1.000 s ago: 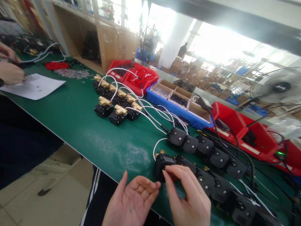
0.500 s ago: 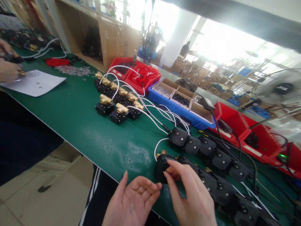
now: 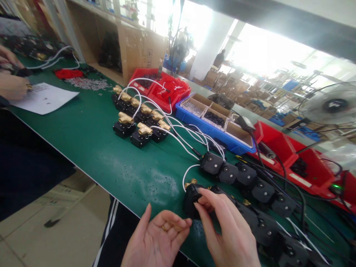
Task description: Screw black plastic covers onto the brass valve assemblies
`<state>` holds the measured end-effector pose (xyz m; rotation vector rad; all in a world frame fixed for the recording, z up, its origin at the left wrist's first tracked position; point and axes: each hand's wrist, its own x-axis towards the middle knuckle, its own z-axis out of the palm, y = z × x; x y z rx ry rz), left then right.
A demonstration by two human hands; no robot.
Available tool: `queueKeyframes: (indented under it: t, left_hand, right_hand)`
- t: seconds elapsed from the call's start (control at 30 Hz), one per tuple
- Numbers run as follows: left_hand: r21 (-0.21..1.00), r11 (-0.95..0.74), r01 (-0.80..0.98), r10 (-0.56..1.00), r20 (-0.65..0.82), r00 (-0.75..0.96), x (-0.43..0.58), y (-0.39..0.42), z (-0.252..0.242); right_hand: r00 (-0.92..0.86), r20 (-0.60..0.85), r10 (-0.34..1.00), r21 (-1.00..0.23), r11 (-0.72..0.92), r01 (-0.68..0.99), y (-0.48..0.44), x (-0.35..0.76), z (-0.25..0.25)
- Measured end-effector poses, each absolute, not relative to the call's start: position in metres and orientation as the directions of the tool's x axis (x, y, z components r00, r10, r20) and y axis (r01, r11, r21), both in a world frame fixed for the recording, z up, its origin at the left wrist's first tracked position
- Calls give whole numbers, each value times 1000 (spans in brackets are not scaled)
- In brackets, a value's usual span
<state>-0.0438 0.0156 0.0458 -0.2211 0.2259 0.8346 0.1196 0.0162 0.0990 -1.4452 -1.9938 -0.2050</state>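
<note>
My left hand (image 3: 157, 241) lies palm up at the near edge of the green table (image 3: 91, 141), fingers curled around a small brass part (image 3: 164, 227). My right hand (image 3: 228, 233) pinches something tiny against the nearest black valve body (image 3: 191, 196), which has a brass fitting and a white wire. This valve heads a row of black valve bodies (image 3: 261, 222) running to the right. A second row (image 3: 244, 178) lies just behind it.
Several brass-topped valves with white wires (image 3: 139, 118) stand mid-table. Red bins (image 3: 161, 87), a blue tray of compartments (image 3: 214, 122) and more red bins (image 3: 294, 159) line the far edge. Another person's hands (image 3: 12, 83) work over white paper (image 3: 44, 98) at left. A fan (image 3: 330, 105) stands right.
My right hand has shifted slightly right and down along the valve body. The view has drifted a little. My left hand stays in place.
</note>
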Motion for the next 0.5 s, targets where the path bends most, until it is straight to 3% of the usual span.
queueKeyframes:
  t: [0.2, 0.5]
  left_hand:
    - [-84, 634, -769, 696, -371, 614, -41, 15, 49]
    - [-85, 666, -741, 710, -232, 665, -40, 14, 40]
  right_hand:
    - [-114, 562, 819, -307, 334, 891, 22, 123, 99]
    - [18, 636, 772, -374, 288, 882, 4, 129, 112]
